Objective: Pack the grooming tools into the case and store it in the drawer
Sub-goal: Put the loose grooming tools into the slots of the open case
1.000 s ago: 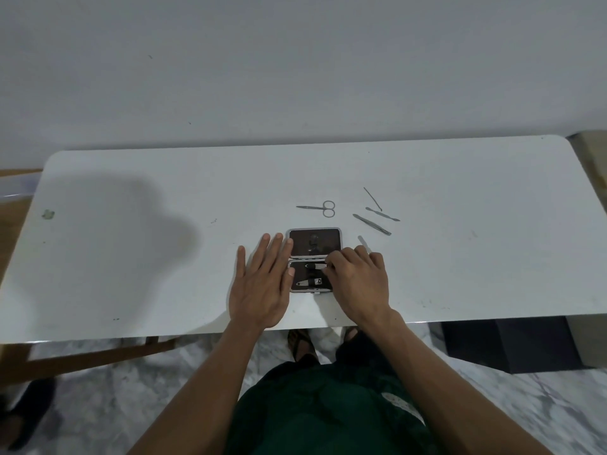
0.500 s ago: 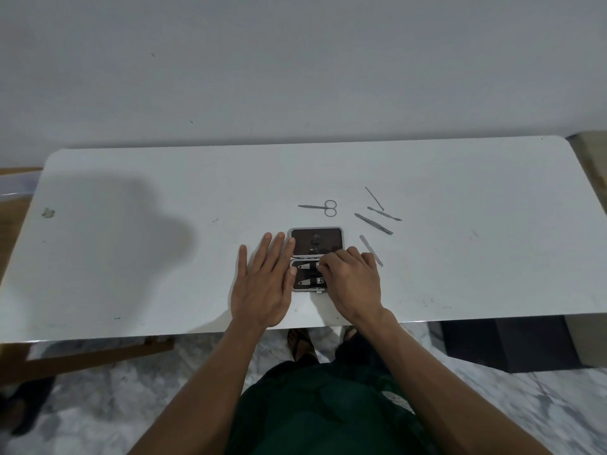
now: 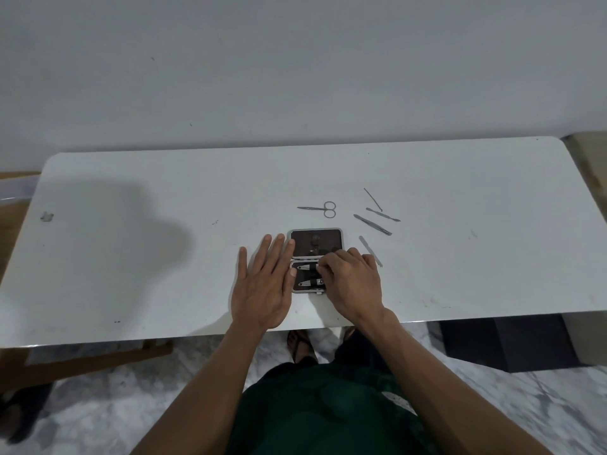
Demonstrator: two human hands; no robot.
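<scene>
Case lies open on the tabletop, two tools seated, five still loose beyond it.

The case (image 3: 316, 260) lies flat near the front edge of the tabletop (image 3: 131, 257), dark-lined with a pale rim, its far half bare and its near half holding two small clipper-like tools. The left hand (image 3: 262, 284) lies flat with straight fingers, its fingertips against the case's left edge; the right hand (image 3: 351, 284) has its fingers curled over the near half, apparently pressing a tool into its slot, though whether it pinches anything I cannot tell. The likely risks: a half-seated tool springing out, or the light case sliding if the left hand lifts. The scissors (image 3: 323, 209), tweezers (image 3: 372, 224), file (image 3: 370, 251) and two thin picks (image 3: 382, 214) lie well apart, and a careless reach could scatter them.
</scene>
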